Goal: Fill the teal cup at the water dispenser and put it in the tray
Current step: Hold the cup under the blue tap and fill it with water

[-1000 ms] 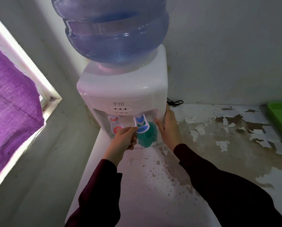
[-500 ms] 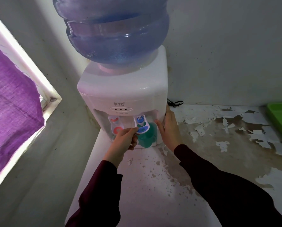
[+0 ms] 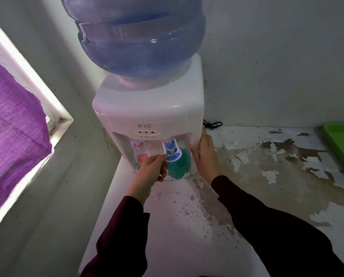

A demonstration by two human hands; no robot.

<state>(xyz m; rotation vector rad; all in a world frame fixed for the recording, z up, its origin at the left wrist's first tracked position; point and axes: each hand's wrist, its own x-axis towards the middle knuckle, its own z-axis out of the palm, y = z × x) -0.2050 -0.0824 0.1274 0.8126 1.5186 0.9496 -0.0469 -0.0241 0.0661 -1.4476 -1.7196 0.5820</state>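
Observation:
The teal cup [image 3: 179, 165] stands upright in the recess of the white water dispenser [image 3: 153, 108], directly under the blue tap lever [image 3: 173, 154]. My left hand [image 3: 151, 172] pinches the lower edge of that lever with thumb and fingers, just left of the cup. Flat against the dispenser's right side lies my right hand [image 3: 206, 156], fingers straight, holding nothing, its thumb close to the cup. The green tray [image 3: 343, 144] lies at the far right of the counter, cut off by the frame edge. Whether water is flowing cannot be made out.
A large blue water bottle [image 3: 139, 37] sits on top of the dispenser. A red tap lever [image 3: 141, 154] is left of the blue one. A black cord [image 3: 213, 123] lies behind the dispenser. The counter [image 3: 257, 176] has peeling paint. A purple curtain [image 3: 11, 126] hangs at the left window.

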